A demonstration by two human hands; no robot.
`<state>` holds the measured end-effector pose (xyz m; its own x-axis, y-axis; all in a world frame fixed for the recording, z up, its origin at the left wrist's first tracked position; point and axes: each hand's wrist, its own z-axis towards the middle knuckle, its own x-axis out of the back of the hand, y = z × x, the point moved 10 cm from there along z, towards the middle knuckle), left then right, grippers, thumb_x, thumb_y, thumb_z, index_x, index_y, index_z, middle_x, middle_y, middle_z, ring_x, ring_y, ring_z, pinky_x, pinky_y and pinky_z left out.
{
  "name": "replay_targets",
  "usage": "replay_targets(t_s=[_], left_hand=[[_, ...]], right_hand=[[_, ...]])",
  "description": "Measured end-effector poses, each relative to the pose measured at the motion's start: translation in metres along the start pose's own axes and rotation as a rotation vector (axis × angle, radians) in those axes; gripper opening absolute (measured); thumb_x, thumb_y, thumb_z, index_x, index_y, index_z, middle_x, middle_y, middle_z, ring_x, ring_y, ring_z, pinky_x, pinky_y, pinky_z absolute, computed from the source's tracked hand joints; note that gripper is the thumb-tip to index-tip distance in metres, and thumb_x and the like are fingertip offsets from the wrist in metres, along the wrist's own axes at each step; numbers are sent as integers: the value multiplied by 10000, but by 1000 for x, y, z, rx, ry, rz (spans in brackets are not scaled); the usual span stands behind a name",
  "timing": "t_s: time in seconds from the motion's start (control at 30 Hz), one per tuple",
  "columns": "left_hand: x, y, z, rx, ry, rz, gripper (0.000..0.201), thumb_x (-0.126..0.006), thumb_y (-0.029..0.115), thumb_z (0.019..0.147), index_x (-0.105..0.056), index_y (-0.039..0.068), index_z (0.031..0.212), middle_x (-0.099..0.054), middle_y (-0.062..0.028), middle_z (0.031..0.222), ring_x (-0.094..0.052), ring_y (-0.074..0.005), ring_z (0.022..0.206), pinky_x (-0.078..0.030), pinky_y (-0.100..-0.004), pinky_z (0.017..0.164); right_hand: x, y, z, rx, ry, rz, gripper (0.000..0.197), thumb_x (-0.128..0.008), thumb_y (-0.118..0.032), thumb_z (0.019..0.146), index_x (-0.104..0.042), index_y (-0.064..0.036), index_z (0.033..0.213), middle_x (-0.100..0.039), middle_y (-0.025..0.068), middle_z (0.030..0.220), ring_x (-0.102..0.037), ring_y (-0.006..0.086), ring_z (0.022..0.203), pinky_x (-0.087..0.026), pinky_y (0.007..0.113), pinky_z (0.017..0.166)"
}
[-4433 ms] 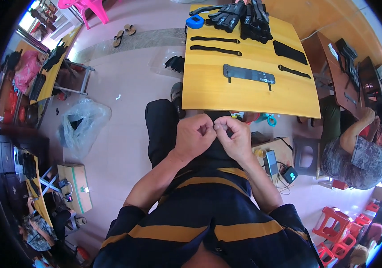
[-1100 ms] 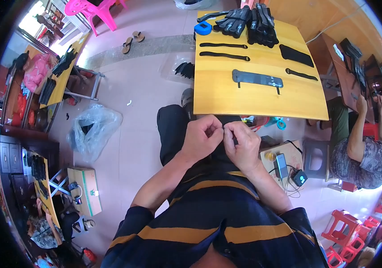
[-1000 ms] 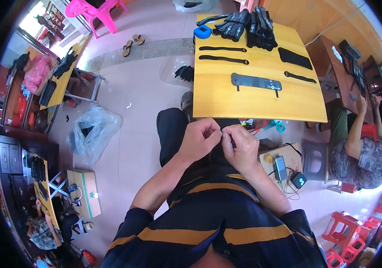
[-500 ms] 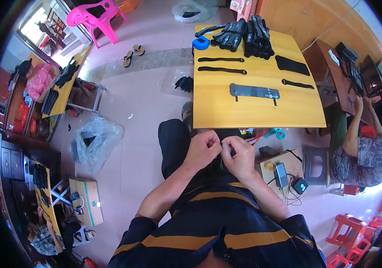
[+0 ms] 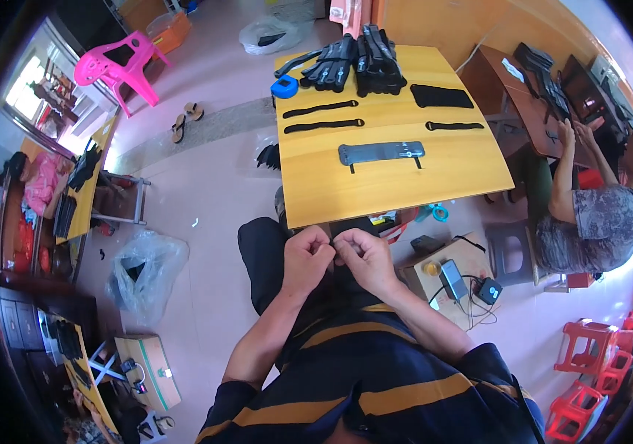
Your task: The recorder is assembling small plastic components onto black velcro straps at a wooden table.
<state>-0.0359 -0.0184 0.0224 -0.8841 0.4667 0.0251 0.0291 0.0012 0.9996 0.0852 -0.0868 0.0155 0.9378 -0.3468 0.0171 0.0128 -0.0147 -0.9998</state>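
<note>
Over my lap, just in front of the table's near edge, my left hand (image 5: 307, 259) and my right hand (image 5: 365, 260) are closed, their fingertips pinched and nearly touching. Anything between the fingers is hidden or too small to make out. Beyond them on the yellow table (image 5: 398, 189) lies a dark grey strip (image 5: 381, 152) with two short black tabs at its near edge. Two black straps (image 5: 324, 126) lie side by side at the left. Another black strap (image 5: 455, 126) and a black flat panel (image 5: 442, 96) are at the right.
Bundled black strips (image 5: 379, 63) and a blue rounded gadget (image 5: 284, 86) occupy the table's far side. A cardboard box (image 5: 442, 274) with cables stands right of my legs. A co-worker (image 5: 590, 222) sits at a brown table. A plastic bag (image 5: 150, 274) lies on the left floor.
The view has swung, so the table and room appear shifted, mostly leftward. My hands stay pinched close together over my lap. The co-worker's hands at the right have shifted.
</note>
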Motion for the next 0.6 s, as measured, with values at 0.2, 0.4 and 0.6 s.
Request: replay_targets(t_s=[0.2, 0.4, 0.6], left_hand=[[-8, 23, -4, -164, -16, 144, 146, -619, -25, 814, -536, 39, 711, -495, 32, 571, -471, -28, 512, -368, -218, 476], [-10, 25, -7, -113, 3, 66, 144, -614, -42, 822, -555, 38, 717, -550, 20, 608, -516, -37, 537, -397, -215, 488], [-9, 13, -4, 9, -23, -145, 134, -611, -35, 844, -575, 37, 737, -574, 13, 621, -532, -43, 536, -420, -206, 501]], right_hand=[[-8, 15, 5, -73, -169, 363, 108, -627, -93, 1011, -659, 10, 1012, -690, 18, 888, -655, 67, 785, -531, 211, 688], [-1, -5, 0, 26, -82, 90, 89, -641, -58, 990, -662, 28, 994, -709, 56, 873, -681, 89, 770, -575, 255, 667], [1, -30, 0, 162, -13, -19, 98, -620, -58, 997, -626, 6, 922, -657, 24, 746, -650, 68, 701, -518, 218, 630]])
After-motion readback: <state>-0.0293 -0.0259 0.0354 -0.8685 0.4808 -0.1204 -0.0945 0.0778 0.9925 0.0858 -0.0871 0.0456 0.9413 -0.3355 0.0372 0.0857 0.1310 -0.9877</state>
